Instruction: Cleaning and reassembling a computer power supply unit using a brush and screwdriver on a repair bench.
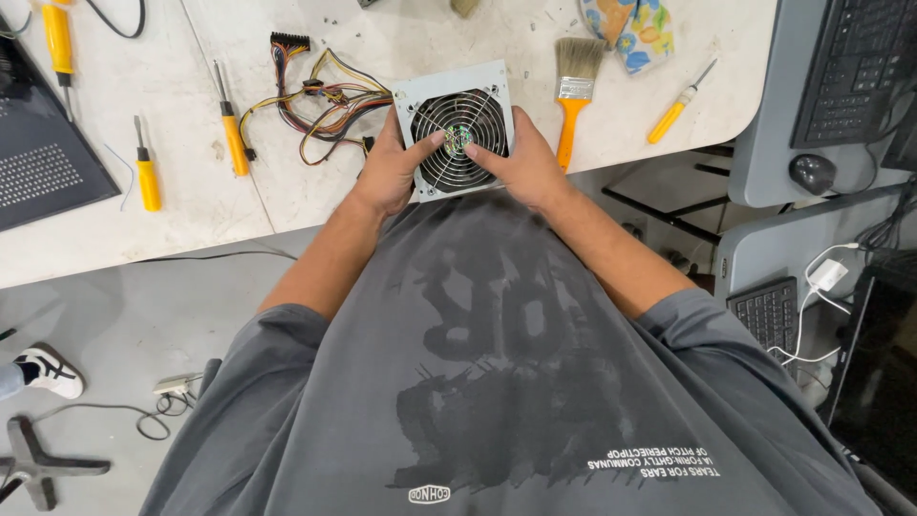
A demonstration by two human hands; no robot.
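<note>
A grey metal computer power supply with a round wire fan grille is held at the near edge of a white table. My left hand grips its left side, thumb on the grille. My right hand grips its right side, thumb resting near the fan hub. A bundle of coloured wires trails from the unit to the left, ending in a black connector.
Yellow-handled screwdrivers lie on the table, plus a paintbrush and a flowered cloth. A dark computer case panel sits at left. Keyboards and a mouse are at right. Another person's shoe is on the floor.
</note>
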